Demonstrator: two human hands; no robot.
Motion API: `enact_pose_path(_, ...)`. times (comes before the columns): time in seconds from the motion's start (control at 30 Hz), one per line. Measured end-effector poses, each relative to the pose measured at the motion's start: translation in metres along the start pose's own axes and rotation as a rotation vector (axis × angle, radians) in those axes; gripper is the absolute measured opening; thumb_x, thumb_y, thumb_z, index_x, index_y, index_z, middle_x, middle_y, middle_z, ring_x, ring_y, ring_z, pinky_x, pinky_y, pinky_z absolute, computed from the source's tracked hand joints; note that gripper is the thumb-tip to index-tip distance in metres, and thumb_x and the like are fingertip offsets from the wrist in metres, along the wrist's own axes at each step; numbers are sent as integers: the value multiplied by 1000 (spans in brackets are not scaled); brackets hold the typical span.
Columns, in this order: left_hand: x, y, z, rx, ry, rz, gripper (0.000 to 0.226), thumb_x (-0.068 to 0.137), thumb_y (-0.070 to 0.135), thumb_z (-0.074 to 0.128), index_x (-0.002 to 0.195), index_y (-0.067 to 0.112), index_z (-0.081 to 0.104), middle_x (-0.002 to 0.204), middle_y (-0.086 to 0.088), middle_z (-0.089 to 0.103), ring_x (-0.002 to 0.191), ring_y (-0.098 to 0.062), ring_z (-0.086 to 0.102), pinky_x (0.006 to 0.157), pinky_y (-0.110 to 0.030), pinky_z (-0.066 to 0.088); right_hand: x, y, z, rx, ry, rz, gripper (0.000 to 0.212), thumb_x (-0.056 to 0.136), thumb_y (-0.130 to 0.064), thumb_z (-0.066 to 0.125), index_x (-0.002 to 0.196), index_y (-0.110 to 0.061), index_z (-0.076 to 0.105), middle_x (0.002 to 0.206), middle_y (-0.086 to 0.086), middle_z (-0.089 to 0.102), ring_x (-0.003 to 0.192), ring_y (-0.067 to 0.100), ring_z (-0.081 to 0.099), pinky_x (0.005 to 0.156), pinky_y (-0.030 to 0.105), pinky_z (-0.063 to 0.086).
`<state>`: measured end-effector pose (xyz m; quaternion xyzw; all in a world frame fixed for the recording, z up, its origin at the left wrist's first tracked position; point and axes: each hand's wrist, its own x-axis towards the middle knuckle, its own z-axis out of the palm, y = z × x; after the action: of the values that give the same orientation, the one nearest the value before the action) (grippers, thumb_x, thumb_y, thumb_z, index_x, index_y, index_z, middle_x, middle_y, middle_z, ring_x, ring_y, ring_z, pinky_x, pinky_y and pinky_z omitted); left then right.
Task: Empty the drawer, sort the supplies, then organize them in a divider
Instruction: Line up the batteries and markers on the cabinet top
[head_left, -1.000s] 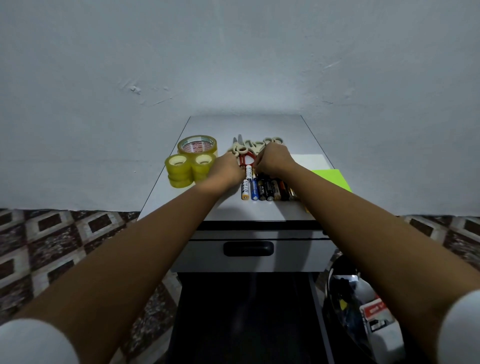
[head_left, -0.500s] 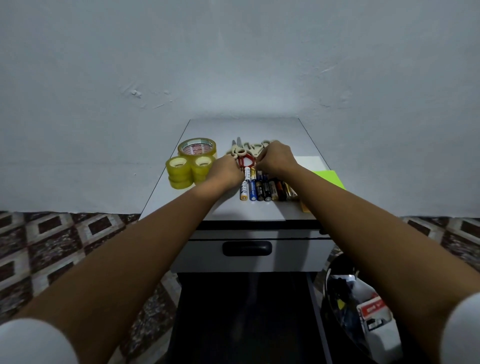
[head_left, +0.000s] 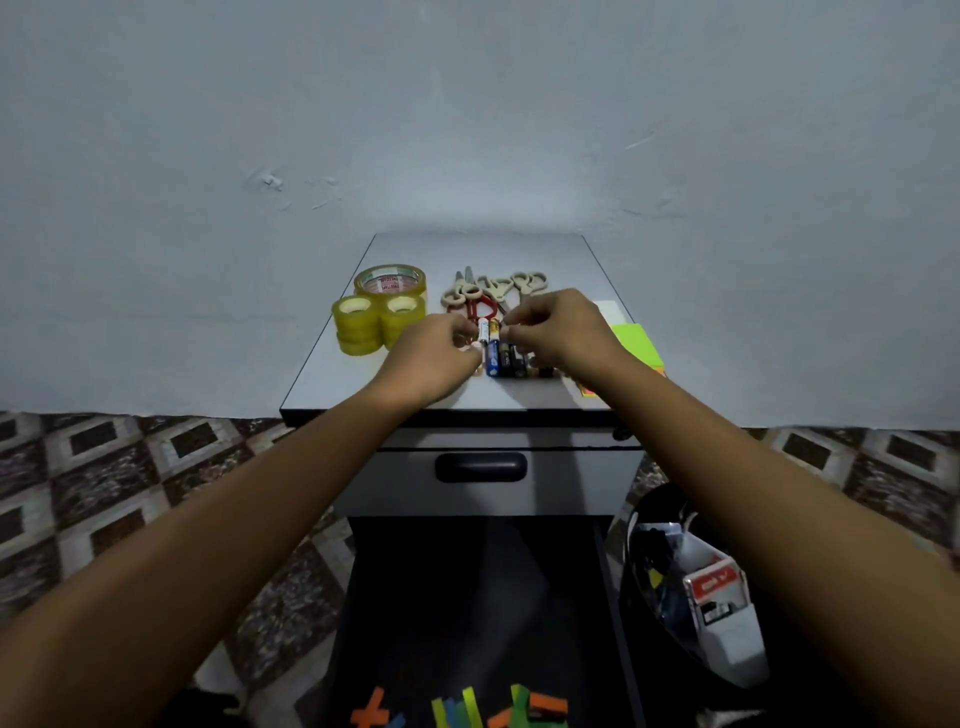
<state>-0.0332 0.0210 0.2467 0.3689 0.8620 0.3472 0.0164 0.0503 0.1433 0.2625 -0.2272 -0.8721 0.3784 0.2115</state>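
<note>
On the grey cabinet top (head_left: 470, 249) a row of batteries (head_left: 506, 359) lies side by side. Behind it lie a white battery (head_left: 483, 329) and a gold battery (head_left: 494, 327). My left hand (head_left: 436, 353) has its fingers curled, with the fingertips at the white battery. My right hand (head_left: 558, 327) pinches at the gold battery from the right. Several cream-handled scissors (head_left: 493, 287) and a red-handled pair (head_left: 475, 306) lie just behind the hands. Yellow tape rolls (head_left: 390, 283) stand at the left. Green sticky notes (head_left: 636, 344) sit at the right edge.
A shut drawer with a black handle (head_left: 480, 466) sits under the top. Below it an open black drawer (head_left: 478, 597) holds coloured paper strips (head_left: 467, 711) near its front. A black bin (head_left: 691, 587) with packets stands on the patterned floor at the right.
Both hands have drawn back from the scissors toward me and now meet over the two rear batteries. The view has tilted slightly downward.
</note>
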Motion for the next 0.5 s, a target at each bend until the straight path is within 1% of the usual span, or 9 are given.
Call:
enact_pose_path(0.07, -24, -2, -1, -55, 2, 12, 32, 90, 20, 58, 121, 15, 61, 119, -3, 63, 105, -15, 58, 90, -25, 45, -24, 2, 1, 44, -29, 12, 17, 83, -15, 67, 98, -8, 71, 78, 3, 65, 76, 20, 64, 75, 32, 54)
enact_pose_path(0.13, -49, -4, 2, -102, 12, 21, 32, 89, 20, 59, 121, 16, 61, 111, -1, 63, 97, -11, 58, 84, -19, 42, -49, 7, 6, 50, -79, 15, 18, 84, -17, 68, 100, -10, 71, 74, -2, 63, 71, 13, 62, 71, 26, 53)
enact_pose_path(0.2, -73, -12, 9, -125, 26, 35, 31, 88, 18, 61, 119, 17, 63, 106, 1, 63, 92, -7, 56, 79, -12, 37, -74, 18, 14, 59, -123, 30, 20, 83, -17, 69, 102, -11, 71, 71, -5, 61, 64, 4, 55, 68, 21, 48)
enact_pose_path(0.27, -95, -26, 22, -125, 2, 52, 32, 86, 15, 63, 118, 17, 64, 105, -1, 64, 92, -9, 58, 80, -12, 38, -98, 34, 26, 90, -176, 76, 18, 84, -15, 68, 101, -10, 70, 70, -2, 61, 57, -1, 52, 64, 14, 45)
enact_pose_path(0.33, -116, -44, 41, -109, -63, 54, 33, 85, 13, 63, 118, 16, 63, 107, -2, 65, 95, -9, 59, 82, -11, 39, -122, 53, 39, 101, -242, 108, 16, 85, -13, 66, 101, -10, 69, 63, -7, 57, 49, -5, 51, 55, 5, 38)
enact_pose_path(0.4, -135, -62, 59, -93, -136, 29, 34, 86, 14, 63, 120, 15, 62, 110, 0, 64, 94, -5, 55, 80, -5, 34, -141, 74, 53, 73, -281, 122, 19, 85, -15, 67, 104, -11, 69, 64, -10, 56, 54, -7, 52, 57, 3, 38)
enact_pose_path(0.47, -152, -81, 77, -81, -219, -22, 34, 87, 16, 62, 121, 17, 61, 110, 1, 63, 94, -5, 55, 79, -6, 34, -156, 95, 68, 17, -294, 144, 23, 84, -18, 69, 106, -12, 70, 72, -4, 63, 64, -5, 55, 61, 2, 38)
enact_pose_path(0.5, -159, -90, 86, -86, -268, -55, 34, 88, 17, 62, 122, 17, 61, 110, 0, 63, 96, -7, 56, 81, -9, 36, -162, 105, 74, -1, -300, 168, 23, 83, -18, 69, 106, -12, 71, 78, 0, 66, 70, 0, 58, 62, 1, 37)
